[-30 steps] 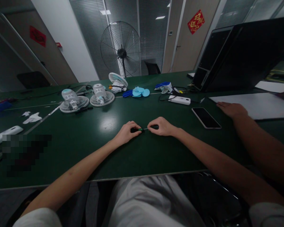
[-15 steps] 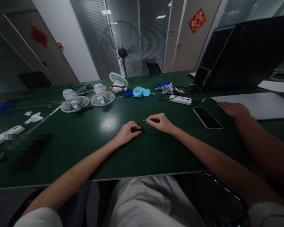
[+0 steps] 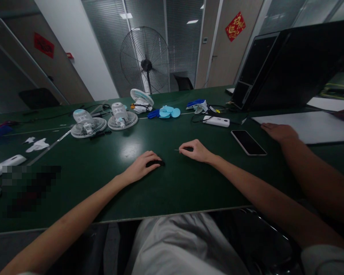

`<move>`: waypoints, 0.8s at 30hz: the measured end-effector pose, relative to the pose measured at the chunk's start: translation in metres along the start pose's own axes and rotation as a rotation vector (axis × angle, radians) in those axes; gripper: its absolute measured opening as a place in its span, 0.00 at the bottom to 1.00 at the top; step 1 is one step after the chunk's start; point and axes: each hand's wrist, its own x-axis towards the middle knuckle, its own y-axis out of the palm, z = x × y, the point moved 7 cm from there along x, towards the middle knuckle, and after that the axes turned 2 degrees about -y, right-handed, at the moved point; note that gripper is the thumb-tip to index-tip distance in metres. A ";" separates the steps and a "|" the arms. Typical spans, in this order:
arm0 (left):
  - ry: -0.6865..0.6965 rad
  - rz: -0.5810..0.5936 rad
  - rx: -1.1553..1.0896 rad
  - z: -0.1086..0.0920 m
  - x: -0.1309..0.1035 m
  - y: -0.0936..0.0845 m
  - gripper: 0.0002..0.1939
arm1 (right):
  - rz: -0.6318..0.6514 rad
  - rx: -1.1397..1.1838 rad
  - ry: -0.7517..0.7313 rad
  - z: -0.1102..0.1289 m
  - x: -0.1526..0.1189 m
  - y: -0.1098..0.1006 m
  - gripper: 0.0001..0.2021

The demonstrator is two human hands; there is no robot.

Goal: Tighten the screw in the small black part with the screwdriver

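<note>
My left hand (image 3: 141, 167) rests low over the green table, its fingers and thumb closed around a small dark object (image 3: 155, 163). The fingers cover much of that object, so its kind is hard to make out. To the right, my right hand (image 3: 197, 151) pinches a thin, pale, needle-like piece (image 3: 176, 149) between thumb and fingertips. The piece points left, toward my left hand, and a gap of bare table lies between the two.
A phone (image 3: 248, 143) lies right of my right hand, with a white power strip-like device (image 3: 216, 121) behind. Small fans (image 3: 88, 126), light-blue fan blades (image 3: 169, 111) and gloves (image 3: 197, 105) are farther back. Another person's hand (image 3: 281, 132) rests by a white board (image 3: 312, 126).
My left hand has moved left and slightly toward me with the dark object, widening the gap. My right hand stays nearly in place, still pinching the thin piece. The view has shifted slightly.
</note>
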 end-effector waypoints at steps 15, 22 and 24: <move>-0.425 -0.322 0.266 0.155 -0.091 -0.121 0.27 | 0.043 -0.003 0.006 0.000 -0.002 0.001 0.13; -0.636 -0.358 0.283 0.184 -0.108 -0.135 0.33 | 0.039 -0.014 -0.001 0.000 -0.001 0.002 0.12; -0.666 -0.369 0.344 0.188 -0.113 -0.141 0.28 | 0.035 -0.019 0.000 0.000 0.000 0.001 0.11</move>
